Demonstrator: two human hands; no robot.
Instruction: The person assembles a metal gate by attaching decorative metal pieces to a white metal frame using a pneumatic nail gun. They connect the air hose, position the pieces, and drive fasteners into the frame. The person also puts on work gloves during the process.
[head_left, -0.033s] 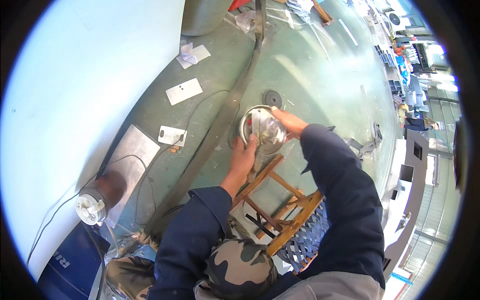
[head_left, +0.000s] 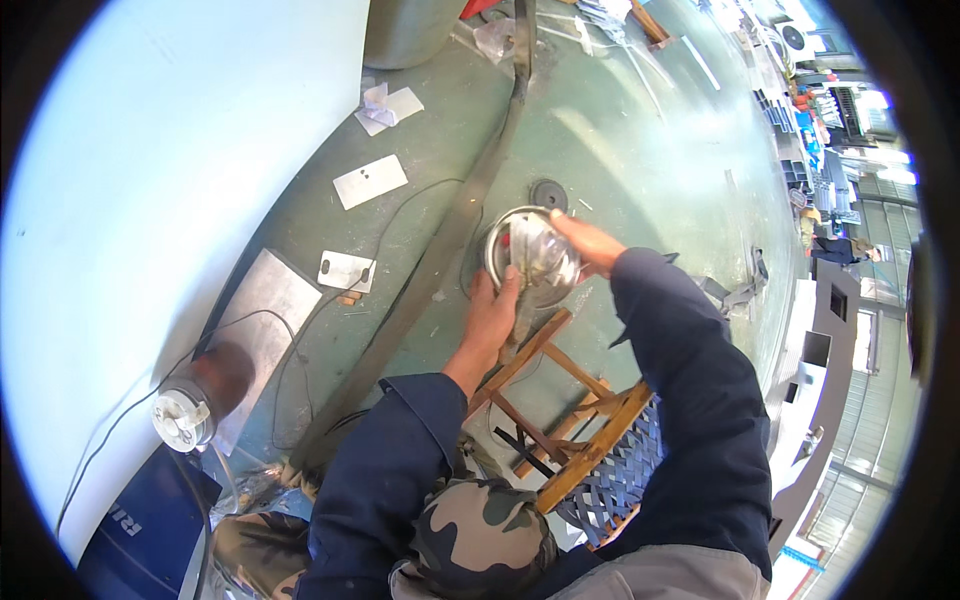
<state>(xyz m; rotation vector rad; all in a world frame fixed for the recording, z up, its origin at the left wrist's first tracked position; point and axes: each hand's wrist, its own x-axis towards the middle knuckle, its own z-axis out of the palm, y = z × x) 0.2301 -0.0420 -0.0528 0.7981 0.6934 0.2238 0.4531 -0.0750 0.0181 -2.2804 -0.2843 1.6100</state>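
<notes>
Hands are both up on the shiny round metal part, and from the head camera it sits straight ahead of the person, held out over the green floor beyond the wooden stool. Left hand comes at it from below and from the person's left, fingers curled up against the lower rim, so it is closed around that edge and taking the weight. Right hand reaches in from the opposite side, laid over the upper right rim with the fingers flat across the face; it grips or presses there, and how tightly I cannot tell. So the part lies between the two hands, the left under it and the right over it, round face tilted up toward the camera, with no clear long axis. Both hands touch it, neither nearer than the other. Just beyond it on the floor lies a small dark disc, apart from the part, closer to the right hand. A long dark strap runs across the floor just left of the left wrist. Further left lie flat metal plates, a thin black cable, and well apart by the pale wall, a small round tool head.
</notes>
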